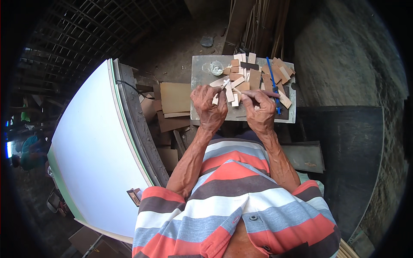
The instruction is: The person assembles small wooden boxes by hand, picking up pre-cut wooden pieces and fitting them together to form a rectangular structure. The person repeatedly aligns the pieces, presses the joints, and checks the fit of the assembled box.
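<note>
Over the near part of a small worktable (198,81), my left hand (208,109) is closed in a pinch on a small pale piece (225,83) with white on it. Its exact kind is too small to tell. My right hand (260,114) is closed around a slim tool with a brown handle (271,93); its light tip points left toward the pale piece, apart from it. Beyond the hands lie several small flat wood pieces (254,80), brown and pale, loosely heaped. A clear cup of white paste (216,68) stands at the table's far left.
A blue bar-shaped tool (272,79) lies along the table's right side. A large white panel (92,150) leans at my left, with brown boards (175,99) between it and the table. At right are a dark board (344,150) and a rough wall (344,56). Long planks (258,26) stand behind.
</note>
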Available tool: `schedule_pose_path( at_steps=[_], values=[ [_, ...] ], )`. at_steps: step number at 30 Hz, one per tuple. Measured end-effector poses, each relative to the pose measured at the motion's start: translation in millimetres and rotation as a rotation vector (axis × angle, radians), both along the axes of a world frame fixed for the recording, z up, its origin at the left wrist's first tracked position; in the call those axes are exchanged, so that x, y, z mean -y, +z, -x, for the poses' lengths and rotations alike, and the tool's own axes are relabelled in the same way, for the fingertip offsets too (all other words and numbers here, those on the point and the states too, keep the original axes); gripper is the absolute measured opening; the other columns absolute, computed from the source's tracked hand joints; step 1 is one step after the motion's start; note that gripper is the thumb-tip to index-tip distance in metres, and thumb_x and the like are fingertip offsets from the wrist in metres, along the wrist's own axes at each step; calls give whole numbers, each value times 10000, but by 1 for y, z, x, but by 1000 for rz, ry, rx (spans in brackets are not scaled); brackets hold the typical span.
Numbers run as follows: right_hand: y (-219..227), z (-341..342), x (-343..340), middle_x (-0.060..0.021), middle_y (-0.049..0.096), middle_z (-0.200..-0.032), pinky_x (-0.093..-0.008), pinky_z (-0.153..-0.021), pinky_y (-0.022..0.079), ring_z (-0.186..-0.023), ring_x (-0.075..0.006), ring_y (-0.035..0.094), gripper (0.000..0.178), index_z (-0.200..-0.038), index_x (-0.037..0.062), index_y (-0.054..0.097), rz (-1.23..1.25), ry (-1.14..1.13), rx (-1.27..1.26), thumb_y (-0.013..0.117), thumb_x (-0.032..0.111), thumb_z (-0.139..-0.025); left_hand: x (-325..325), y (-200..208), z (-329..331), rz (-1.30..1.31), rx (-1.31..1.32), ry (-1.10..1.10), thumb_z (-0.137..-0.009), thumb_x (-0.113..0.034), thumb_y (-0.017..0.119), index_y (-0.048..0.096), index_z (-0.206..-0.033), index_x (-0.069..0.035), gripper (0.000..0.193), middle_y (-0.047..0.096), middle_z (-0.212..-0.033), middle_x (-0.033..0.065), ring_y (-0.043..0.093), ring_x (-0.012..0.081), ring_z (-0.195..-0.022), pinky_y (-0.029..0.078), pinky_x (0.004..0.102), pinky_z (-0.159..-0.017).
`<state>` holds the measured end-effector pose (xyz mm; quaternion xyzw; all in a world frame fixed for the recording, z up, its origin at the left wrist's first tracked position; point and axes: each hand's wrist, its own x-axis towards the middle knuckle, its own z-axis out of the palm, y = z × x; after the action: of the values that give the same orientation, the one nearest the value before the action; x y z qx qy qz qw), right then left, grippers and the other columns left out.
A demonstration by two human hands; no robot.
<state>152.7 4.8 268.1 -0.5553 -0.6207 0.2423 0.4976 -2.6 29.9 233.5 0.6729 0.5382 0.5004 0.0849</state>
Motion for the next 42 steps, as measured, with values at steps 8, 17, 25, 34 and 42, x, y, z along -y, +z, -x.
schedule_pose_path(
  at_steps=[8,17,25,34,42],
  values=[
    [3,5,1,-104,673,-815,-290,-639,502,-715,-200,654,68,-915,3,687,-55,-59,19,687,47,-863,1,-2,3,30,11,14,-734,-28,712,620,-801,-71,122,564,-741,67,553,259,-765,377,410,-810],
    [-7,-7,-13,-105,653,-787,-322,-601,493,-652,-230,637,76,-912,7,684,-136,-16,149,671,34,-842,1,5,3,-4,-21,-2,-743,-16,736,635,-827,-44,134,582,-741,77,575,260,-739,420,375,-714],
    [-23,-17,-21,-48,716,-862,-217,-640,501,-715,-72,618,190,-1082,11,706,320,4,-385,631,125,-950,-4,-1,13,917,1354,-166,-924,-190,654,640,-1019,-70,154,667,-896,7,617,115,-820,487,319,-756],
    [-25,4,-25,-22,688,-861,-214,-632,486,-709,-59,598,156,-1051,27,719,312,67,-427,653,74,-917,-15,9,7,970,1744,-242,-956,-188,602,609,-966,-48,141,615,-793,8,521,129,-693,409,285,-666],
    [-23,-4,-38,-99,680,-881,-292,-660,513,-754,-192,659,115,-979,25,713,-85,76,-6,654,35,-881,-17,19,2,1007,1813,-166,-969,-180,586,591,-924,-41,146,480,-641,-7,444,127,-650,374,291,-655]
  ],
)
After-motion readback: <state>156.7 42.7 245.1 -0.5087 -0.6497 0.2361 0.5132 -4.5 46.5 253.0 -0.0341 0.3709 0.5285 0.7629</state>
